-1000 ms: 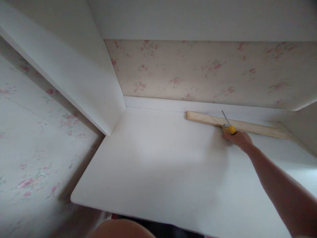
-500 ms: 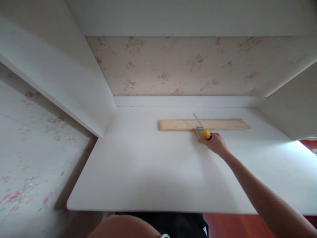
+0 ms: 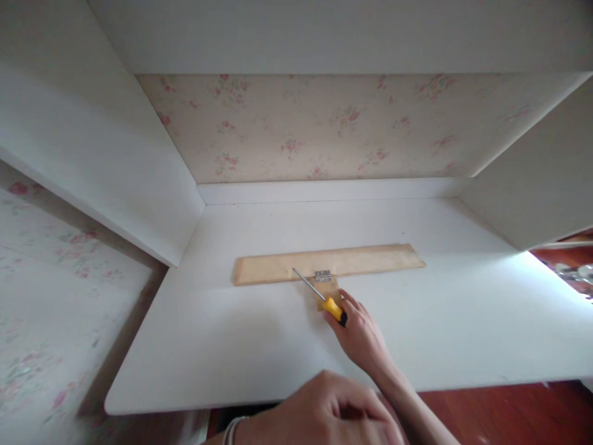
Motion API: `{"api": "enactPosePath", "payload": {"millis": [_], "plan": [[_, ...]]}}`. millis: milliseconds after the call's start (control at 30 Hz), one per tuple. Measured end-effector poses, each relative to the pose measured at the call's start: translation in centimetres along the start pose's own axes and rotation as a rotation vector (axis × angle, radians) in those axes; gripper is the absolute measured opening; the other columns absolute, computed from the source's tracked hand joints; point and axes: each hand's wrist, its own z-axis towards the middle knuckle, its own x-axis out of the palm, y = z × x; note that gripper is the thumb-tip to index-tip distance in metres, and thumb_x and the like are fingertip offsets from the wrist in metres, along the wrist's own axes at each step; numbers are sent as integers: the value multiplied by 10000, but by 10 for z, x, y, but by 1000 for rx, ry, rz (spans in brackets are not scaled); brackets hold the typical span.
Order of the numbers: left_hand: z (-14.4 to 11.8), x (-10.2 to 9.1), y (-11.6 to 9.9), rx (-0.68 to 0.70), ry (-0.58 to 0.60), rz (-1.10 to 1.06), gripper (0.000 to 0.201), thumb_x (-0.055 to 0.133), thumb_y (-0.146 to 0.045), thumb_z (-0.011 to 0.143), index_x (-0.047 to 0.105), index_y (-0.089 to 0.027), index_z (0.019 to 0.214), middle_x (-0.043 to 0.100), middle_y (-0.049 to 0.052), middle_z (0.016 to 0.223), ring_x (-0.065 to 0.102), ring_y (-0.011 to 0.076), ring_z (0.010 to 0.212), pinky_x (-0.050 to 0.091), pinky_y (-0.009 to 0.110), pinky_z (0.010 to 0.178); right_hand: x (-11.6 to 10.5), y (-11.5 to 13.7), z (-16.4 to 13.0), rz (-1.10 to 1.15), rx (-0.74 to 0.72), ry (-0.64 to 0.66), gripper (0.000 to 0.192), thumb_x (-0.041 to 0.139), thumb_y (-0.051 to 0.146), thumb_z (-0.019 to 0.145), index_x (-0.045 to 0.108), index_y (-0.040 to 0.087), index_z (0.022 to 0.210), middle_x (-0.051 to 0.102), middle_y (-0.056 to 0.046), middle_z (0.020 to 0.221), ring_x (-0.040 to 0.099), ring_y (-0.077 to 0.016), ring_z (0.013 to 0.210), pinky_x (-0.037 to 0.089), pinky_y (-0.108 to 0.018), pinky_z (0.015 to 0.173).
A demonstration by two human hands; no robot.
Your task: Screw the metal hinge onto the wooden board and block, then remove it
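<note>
My right hand (image 3: 359,330) is closed on a screwdriver (image 3: 332,308) with a yellow and black handle, its metal shaft pointing up and left over a long pale wooden board (image 3: 273,266). The fingers also lie at the edge of a small wooden piece (image 3: 328,289), partly hidden under the handle. A metal hinge (image 3: 323,275) joins this piece to the near edge of the board. My left hand (image 3: 333,411), with a band at the wrist, is raised at the bottom of the view, fingers curled and blurred; anything inside them is hidden.
The white desktop (image 3: 208,334) has a rounded front left corner. White panels (image 3: 143,148) stand at its left and right, with flowered wallpaper (image 3: 259,133) behind. Red flooring (image 3: 500,411) shows below the front edge. Shiny objects at the far right are unclear.
The board and its hinged piece have come nearer to me and left, slightly turned, with my right hand and the screwdriver. My left hand has risen into view; the camera has shifted too.
</note>
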Motion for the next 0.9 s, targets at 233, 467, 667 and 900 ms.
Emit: {"api": "enactPosePath", "payload": {"millis": [233, 467, 667, 900], "plan": [[5, -59, 61, -80, -695, -207, 233, 516, -362, 818, 564, -135, 844, 549, 28, 840, 480, 62, 538, 343, 195, 472, -33, -7, -27, 294, 287, 62, 404, 380, 572, 864, 555, 211, 910, 600, -28, 727, 555, -167, 595, 442, -297, 572], [40, -92, 61, -64, -829, 20, 368, 517, -361, 822, 491, -151, 1123, 518, 118, 1172, 623, 149, 778, 446, 208, 491, -67, -13, -38, 692, 284, -28, 469, 582, 469, 793, 496, 251, 1199, 617, -43, 1064, 615, -176, 832, 505, -298, 751], [76, -120, 68, 1, -853, 174, 306, 548, -349, 801, 451, -165, 1025, 538, 109, 1140, 598, 88, 573, 401, 187, 392, -80, -4, -30, 764, 217, -339, 340, 680, 355, 735, 584, 249, 1044, 617, -51, 1145, 577, -209, 1042, 461, -338, 914], [81, -137, 85, 38, -865, 347, 210, 543, -328, 798, 383, -193, 822, 560, -18, 775, 414, 27, 383, 269, 144, 305, -84, 18, -6, 904, 80, -645, 269, 689, 268, 740, 543, 210, 958, 647, -56, 945, 603, -186, 910, 502, -320, 783]]}}
